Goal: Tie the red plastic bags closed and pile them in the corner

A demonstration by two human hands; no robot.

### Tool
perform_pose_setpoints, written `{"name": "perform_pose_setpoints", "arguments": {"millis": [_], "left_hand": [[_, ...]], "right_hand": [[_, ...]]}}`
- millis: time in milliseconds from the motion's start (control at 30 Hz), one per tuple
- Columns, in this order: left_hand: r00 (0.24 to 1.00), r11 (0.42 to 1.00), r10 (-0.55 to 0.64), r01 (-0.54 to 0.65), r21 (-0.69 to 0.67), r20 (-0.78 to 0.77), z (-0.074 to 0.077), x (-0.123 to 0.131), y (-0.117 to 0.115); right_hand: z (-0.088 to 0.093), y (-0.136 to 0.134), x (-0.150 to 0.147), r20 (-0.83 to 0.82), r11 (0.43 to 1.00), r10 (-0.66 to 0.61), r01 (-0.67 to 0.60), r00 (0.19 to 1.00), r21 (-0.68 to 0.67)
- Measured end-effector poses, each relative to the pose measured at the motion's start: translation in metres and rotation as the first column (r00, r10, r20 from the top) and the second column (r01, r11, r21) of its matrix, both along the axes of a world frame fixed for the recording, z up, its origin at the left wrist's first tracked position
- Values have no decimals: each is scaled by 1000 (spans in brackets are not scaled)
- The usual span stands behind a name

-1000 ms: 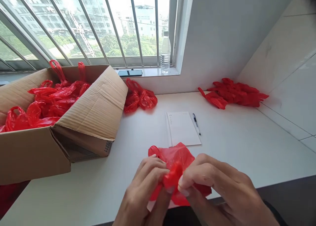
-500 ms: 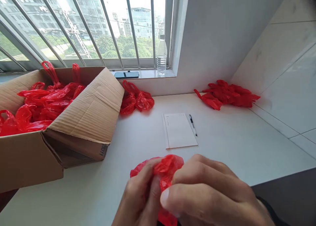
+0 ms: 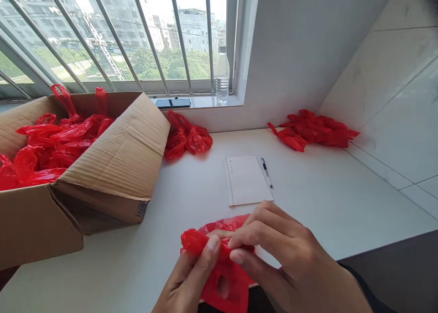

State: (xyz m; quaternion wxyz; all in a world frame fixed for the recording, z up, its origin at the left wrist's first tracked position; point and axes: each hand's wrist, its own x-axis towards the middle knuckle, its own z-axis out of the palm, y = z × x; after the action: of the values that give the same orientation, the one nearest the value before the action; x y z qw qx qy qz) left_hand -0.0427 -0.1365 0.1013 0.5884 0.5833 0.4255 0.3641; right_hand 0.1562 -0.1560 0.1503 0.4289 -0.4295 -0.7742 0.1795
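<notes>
A thin red plastic bag (image 3: 236, 276) hangs between my two hands at the near edge of the white table. My left hand (image 3: 195, 276) pinches a bunched part of it between thumb and fingers, with the crumpled end poking out at the left. My right hand (image 3: 280, 249) grips the same bag a little to the right, thumb and fingertips closed on the plastic. A round hole shows in the flap that droops below the hands. Part of the bag spreads out behind my fingers. Whether anything is inside it I cannot tell.
An open cardboard box (image 3: 119, 153) full of red bags (image 3: 68, 139) stands at the left. Beside it lies a tied red bag (image 3: 190, 137). A notepad (image 3: 249, 180) and pen (image 3: 267, 172) are mid-table; more red bags (image 3: 318, 129) lie back right. The sill holds a phone (image 3: 173, 103) and water bottle (image 3: 222, 78).
My right hand has moved back from the camera and its fingers now close on the bag. The bunched plastic has turned to the left, and a flap with a hole has come into view below.
</notes>
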Motion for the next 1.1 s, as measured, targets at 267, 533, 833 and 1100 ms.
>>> {"name": "perform_pose_setpoints", "arguments": {"millis": [267, 533, 833, 1100], "left_hand": [[970, 956, -237, 242, 166, -45, 25, 8, 9], [956, 684, 111, 125, 719, -272, -9, -5, 7], [907, 581, 244, 148, 800, -344, -33, -15, 8], [815, 607, 332, 202, 769, -475, -59, -41, 1]], "right_hand": [[-14, 7, 1, -166, 971, 109, -140, 980, -191], [-43, 26, -1, -181, 910, 158, -214, 971, -356], [-53, 33, -2, -204, 882, 184, -253, 961, -396], [-65, 26, 24, -78, 912, -31, -4, 996, -410]]}}
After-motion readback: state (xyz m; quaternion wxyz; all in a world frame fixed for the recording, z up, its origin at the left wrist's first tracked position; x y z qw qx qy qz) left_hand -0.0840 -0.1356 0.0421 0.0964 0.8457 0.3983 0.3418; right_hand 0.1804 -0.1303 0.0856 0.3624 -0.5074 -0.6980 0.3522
